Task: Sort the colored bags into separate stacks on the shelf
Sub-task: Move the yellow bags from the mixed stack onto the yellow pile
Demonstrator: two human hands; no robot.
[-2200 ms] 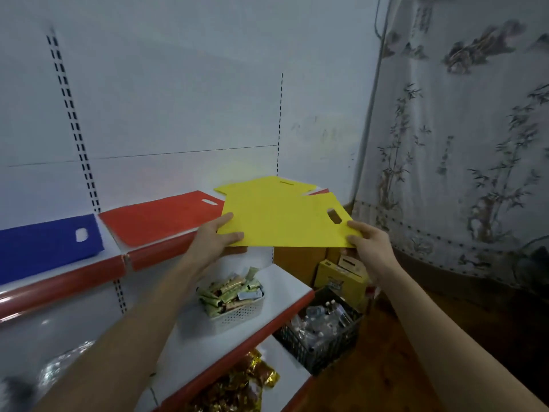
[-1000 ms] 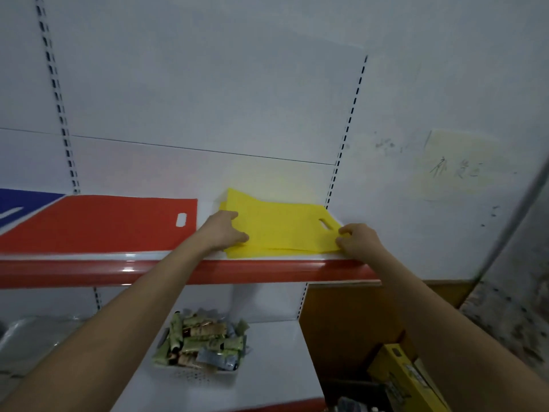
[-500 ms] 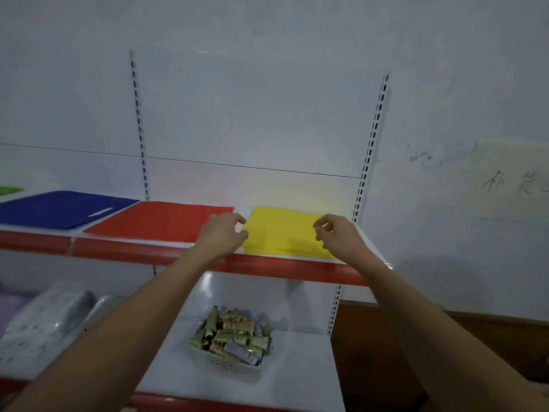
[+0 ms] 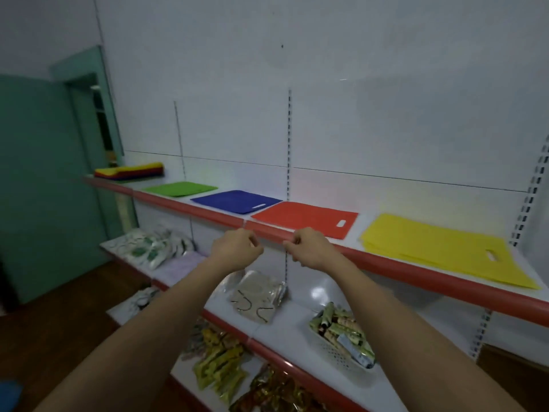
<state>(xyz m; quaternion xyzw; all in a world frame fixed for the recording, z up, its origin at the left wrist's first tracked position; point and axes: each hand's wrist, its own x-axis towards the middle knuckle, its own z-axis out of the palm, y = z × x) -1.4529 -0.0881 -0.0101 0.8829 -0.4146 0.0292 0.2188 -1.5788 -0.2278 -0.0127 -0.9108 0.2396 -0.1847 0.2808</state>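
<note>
On the top shelf (image 4: pixel 386 264) lie flat bags in a row: a yellow stack (image 4: pixel 439 248) at the right, a red bag (image 4: pixel 306 217), a blue bag (image 4: pixel 234 201) and a green bag (image 4: pixel 179 188). At the far left end sits a mixed pile of coloured bags (image 4: pixel 130 171). My left hand (image 4: pixel 236 249) and my right hand (image 4: pixel 310 248) hover in front of the shelf's red edge, below the red bag. Both have loosely curled fingers and hold nothing.
Lower shelves carry a white basket of snack bars (image 4: pixel 341 334), a clear packet (image 4: pixel 258 295), patterned packets (image 4: pixel 151 248) and yellow snack packs (image 4: pixel 218 364). A green door (image 4: pixel 44 179) stands at the left. The floor is dark wood.
Both hands have let go of the yellow bag, which now lies on its stack, and pulled back leftward off the shelf. My view has swung left, bringing the green bag, mixed pile and door into sight.
</note>
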